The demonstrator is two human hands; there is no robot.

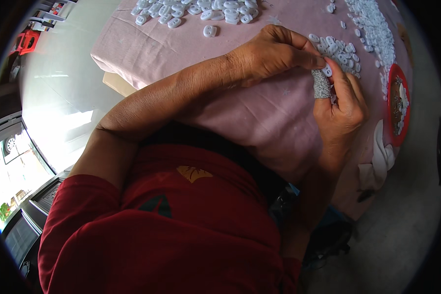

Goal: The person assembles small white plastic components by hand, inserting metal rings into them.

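Note:
My right hand [345,100] pinches a small white two-holed plastic piece [327,71] between thumb and forefinger. A grey speckled finger sleeve [321,84] covers its thumb. My left hand [281,54] comes in from the left with its fingertips closed together against the same piece. Whether those fingers grip the piece itself or some smaller part is hidden. Just beyond both hands lies a small pile of similar white pieces [345,53] on the pink cloth.
A pink cloth covers the table [147,54]. Larger white two-holed pieces [196,9] are heaped at the far left, with one loose piece [210,31] nearer. At right are a long heap of small white parts [375,29], a red-rimmed tray [393,117] and a white cloth strip [379,152].

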